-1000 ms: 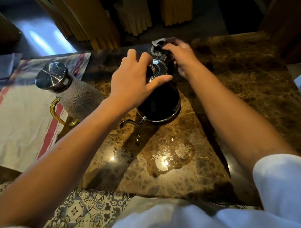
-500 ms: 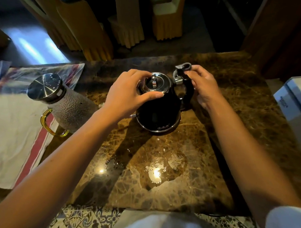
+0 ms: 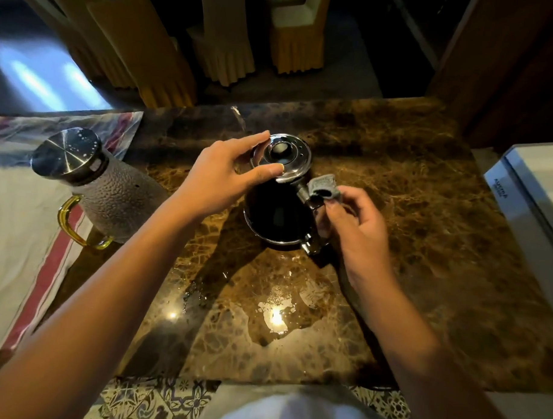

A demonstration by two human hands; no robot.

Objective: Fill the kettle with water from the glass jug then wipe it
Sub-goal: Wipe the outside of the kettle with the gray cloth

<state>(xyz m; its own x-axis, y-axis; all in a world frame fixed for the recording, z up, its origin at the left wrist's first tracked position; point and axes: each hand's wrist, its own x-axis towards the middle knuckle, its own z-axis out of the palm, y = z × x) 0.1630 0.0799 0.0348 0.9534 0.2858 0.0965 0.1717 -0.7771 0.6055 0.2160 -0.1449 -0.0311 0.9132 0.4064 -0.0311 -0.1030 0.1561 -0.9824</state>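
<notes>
A black kettle with a shiny metal lid stands on the brown marble counter. My left hand holds the lid's rim between thumb and fingers. My right hand pinches a small grey cloth wrapped round the top of the kettle's handle on its right side. The textured glass jug, with a steel cap and yellow handle, stands upright to the left, apart from both hands.
A puddle of water lies on the counter in front of the kettle. A white cloth with red stripes covers the left side under the jug. A white box sits at the right edge. Yellow-covered chairs stand beyond the counter.
The kettle has turned, bringing its handle from the far side round to the near right. My right hand followed with the grey cloth. My left hand stayed on the lid.
</notes>
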